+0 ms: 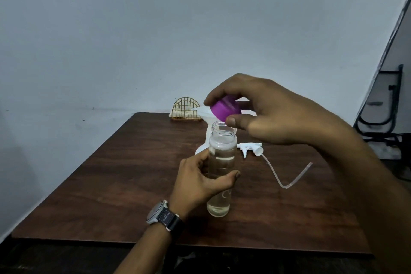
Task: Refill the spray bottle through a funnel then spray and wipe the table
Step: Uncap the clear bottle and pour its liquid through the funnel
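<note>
On the table [111,184], the left hand [195,182] wraps around the clear bottle [222,153] of liquid, steadying it upright. Beyond both hands stands the white spray bottle [202,145], with the funnel [203,112] seated in its neck, ready for filling. Its spray head [251,148] lies beneath the right hand [266,113], which pinches the purple cap [225,108], tilted just above the open mouth.

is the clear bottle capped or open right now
Open: the right hand holds the purple cap above the bare mouth of the clear bottle.
</note>
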Demonstrator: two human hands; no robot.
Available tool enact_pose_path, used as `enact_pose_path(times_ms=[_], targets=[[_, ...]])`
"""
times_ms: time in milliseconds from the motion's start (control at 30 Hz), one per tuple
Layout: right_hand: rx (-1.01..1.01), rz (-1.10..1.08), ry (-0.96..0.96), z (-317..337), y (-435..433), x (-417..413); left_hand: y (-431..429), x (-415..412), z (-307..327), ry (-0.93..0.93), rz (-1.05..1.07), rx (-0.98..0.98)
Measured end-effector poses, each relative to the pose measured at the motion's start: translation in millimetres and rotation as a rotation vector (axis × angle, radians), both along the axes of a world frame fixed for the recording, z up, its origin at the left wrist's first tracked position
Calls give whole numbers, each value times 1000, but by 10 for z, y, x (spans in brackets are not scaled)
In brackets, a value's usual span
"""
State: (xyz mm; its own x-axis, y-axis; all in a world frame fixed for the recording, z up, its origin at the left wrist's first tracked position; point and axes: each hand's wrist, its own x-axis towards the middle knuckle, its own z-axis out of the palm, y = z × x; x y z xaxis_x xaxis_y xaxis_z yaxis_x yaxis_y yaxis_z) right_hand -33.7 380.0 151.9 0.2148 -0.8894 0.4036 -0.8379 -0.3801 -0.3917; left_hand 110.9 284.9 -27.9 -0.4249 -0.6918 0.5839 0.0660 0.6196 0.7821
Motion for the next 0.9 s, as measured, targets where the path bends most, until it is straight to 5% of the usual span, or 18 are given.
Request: enact_pose_path(times_ms=[667,900], targets=[[-345,-125,-749,-630,48,-266,46,58,26,-38,44,14],[-151,-310,-763,-1480,20,-510,23,251,39,-23,142,37]])
